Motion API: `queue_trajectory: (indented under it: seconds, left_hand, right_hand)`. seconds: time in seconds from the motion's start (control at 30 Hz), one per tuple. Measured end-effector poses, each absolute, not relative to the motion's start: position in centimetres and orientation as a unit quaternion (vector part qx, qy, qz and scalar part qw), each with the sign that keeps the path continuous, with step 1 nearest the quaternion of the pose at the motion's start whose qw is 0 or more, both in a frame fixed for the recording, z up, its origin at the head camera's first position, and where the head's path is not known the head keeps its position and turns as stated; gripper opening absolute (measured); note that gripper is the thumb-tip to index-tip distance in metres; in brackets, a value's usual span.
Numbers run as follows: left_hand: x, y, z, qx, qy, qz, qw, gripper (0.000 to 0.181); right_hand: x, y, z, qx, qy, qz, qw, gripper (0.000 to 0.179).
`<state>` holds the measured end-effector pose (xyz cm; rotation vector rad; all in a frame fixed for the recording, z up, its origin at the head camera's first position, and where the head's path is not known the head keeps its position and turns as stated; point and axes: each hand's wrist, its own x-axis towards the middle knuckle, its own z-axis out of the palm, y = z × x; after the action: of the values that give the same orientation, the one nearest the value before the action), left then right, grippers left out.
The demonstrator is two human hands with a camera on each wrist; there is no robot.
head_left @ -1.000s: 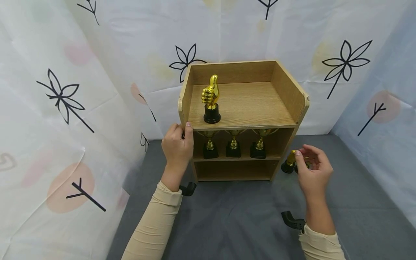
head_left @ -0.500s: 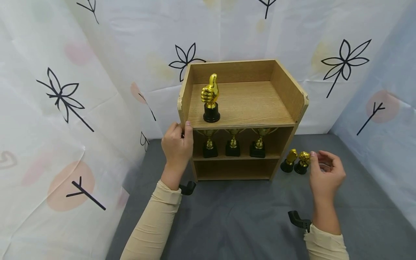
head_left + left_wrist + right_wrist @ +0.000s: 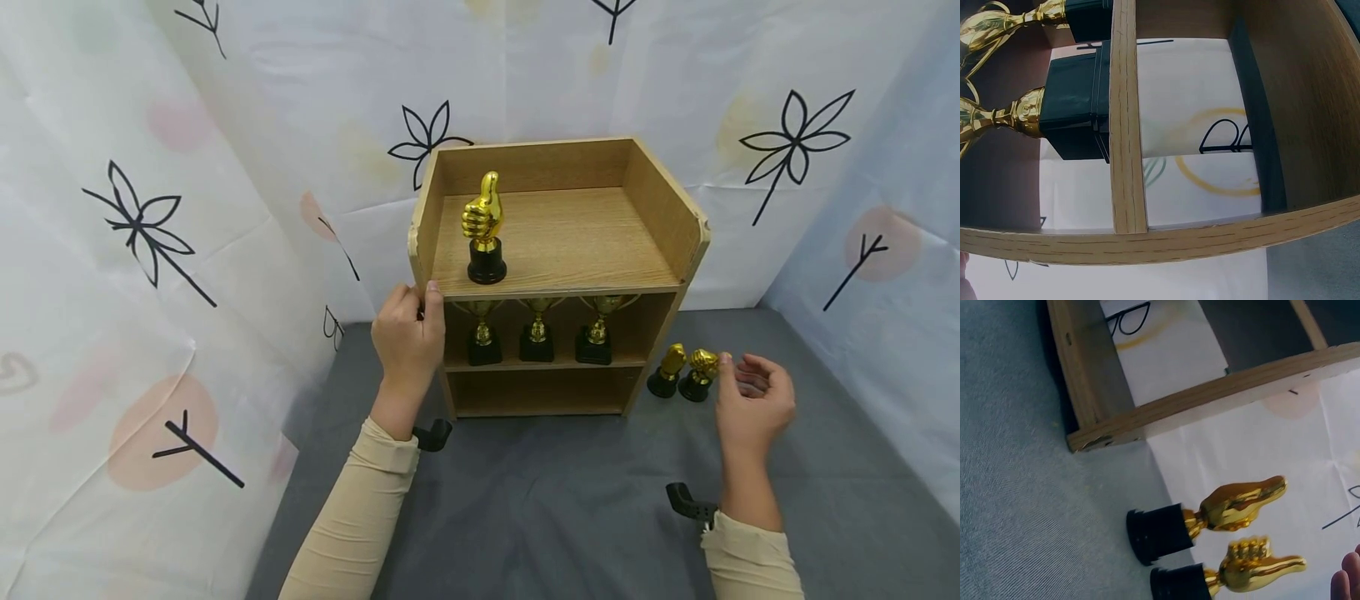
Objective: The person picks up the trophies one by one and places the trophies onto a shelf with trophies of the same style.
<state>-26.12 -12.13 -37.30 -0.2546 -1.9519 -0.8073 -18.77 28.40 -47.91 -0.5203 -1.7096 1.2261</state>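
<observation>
My left hand (image 3: 410,333) grips the left front edge of a wooden shelf (image 3: 562,292), thumb over the edge. A gold thumbs-up trophy (image 3: 485,229) with a round black base stands at the left of the top shelf. Two more thumbs-up trophies, one (image 3: 669,371) nearer the shelf and one (image 3: 699,375) farther right, stand upright on the grey cloth. My right hand (image 3: 753,408) hovers beside the farther one, fingers loosely bent and holding nothing. Its fingertips (image 3: 1347,581) show at the edge of the right wrist view, apart from both trophies.
Three gold cup trophies with square black bases, the middle one (image 3: 537,342) included, stand on the middle shelf; the top board hides their rims. Below is a bottom compartment (image 3: 540,393). Grey cloth (image 3: 540,508) covers the table, and patterned white sheets (image 3: 300,108) hang around it.
My right hand has drawn back rightward from the two trophies on the cloth, leaving both in sight. It barely moves over the last half second. The left hand keeps its grip.
</observation>
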Motion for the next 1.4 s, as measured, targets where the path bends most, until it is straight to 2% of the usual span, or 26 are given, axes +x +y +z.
queue_trajectory:
  seconds: [0.6,1.03,1.4]
  left_hand:
    - [-26.1,-12.1,-37.5,-0.107,-0.797,-0.334,0.491,0.053]
    - [-26.2,-12.1,-37.4,-0.11,-0.799,-0.331,0.491,0.053]
    - [-26.1,-12.1,-37.4,-0.11,-0.797,-0.334,0.492,0.054]
  right_hand:
    - [-19.9,28.9,-48.7,-0.238,-0.691,0.497,0.467,0.042]
    - [-21.3,28.8,-49.7,-0.266,-0.683,0.493,0.469,0.039]
    - [-22.0,29.1,-50.7,-0.282,-0.672,0.517,0.449,0.025]
